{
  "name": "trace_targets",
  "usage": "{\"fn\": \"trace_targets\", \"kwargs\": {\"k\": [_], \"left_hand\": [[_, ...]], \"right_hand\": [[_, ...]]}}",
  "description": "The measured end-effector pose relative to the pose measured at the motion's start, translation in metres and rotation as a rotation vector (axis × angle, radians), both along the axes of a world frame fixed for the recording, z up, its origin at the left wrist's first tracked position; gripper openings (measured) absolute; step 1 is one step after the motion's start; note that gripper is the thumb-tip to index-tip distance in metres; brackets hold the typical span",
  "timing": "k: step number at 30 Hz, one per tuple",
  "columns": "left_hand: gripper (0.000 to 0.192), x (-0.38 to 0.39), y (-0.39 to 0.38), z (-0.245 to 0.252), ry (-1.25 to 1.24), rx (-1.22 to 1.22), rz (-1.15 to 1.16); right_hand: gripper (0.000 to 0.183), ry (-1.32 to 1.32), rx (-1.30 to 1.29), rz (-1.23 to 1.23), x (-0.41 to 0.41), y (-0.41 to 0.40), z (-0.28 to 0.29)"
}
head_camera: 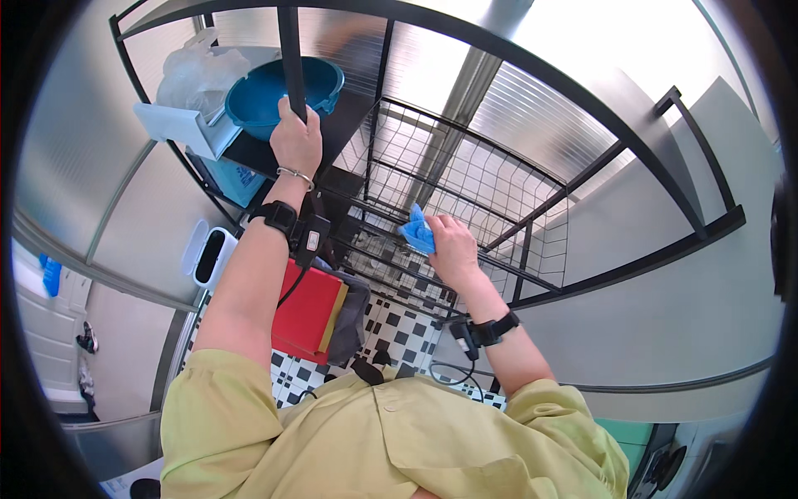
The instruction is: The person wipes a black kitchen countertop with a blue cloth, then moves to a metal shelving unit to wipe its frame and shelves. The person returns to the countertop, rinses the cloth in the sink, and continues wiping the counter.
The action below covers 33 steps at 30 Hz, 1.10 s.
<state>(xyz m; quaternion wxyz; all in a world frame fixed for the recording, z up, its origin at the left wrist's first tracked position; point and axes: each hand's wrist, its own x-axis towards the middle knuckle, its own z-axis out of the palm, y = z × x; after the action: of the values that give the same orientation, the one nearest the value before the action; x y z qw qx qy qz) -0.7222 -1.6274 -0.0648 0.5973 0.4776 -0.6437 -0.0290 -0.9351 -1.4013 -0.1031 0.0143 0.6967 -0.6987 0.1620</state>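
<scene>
My left hand (298, 138) grips a black upright post (290, 56) of a metal shelf rack. A bracelet and a strapped device sit on that forearm. Behind the post, a blue plastic basin (255, 100) rests on the rack's dark shelf board (349, 121). In my right hand (454, 249) is a crumpled blue cloth (416, 231), held by the fingertips. The cloth is at the front rail of a black wire basket (474, 150) built into the rack. Whether it touches the rail, I cannot tell.
Left of the basin are a clear plastic bag (202, 78) and a white bracket-like piece (181, 128). Below stand a white bin (212, 257) with its lid up and a red box (305, 312) on the black-and-white tiled floor (399, 330). Grey panels (636, 312) close in the right side.
</scene>
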Motion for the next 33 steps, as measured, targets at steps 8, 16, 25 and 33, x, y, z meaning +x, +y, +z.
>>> {"fn": "trace_targets", "kwargs": {"k": [8,16,25,33], "left_hand": [[0.025,-0.003,0.004,0.004,-0.031,0.047,-0.005],[0.045,0.004,0.021,0.019,-0.119,0.141,0.1],[0.048,-0.016,0.132,-0.007,-0.306,-0.189,-0.152],[0.042,-0.021,0.112,0.143,-0.354,-0.616,0.043]], "right_hand": [[0.049,-0.174,0.055,-0.283,-0.107,-0.013,0.048],[0.046,-0.052,0.423,-0.283,-0.204,-0.027,0.036],[0.034,-0.324,0.357,-0.107,-0.182,-0.051,0.072],[0.032,-0.242,-0.123,0.355,-0.026,-0.011,0.141]]}}
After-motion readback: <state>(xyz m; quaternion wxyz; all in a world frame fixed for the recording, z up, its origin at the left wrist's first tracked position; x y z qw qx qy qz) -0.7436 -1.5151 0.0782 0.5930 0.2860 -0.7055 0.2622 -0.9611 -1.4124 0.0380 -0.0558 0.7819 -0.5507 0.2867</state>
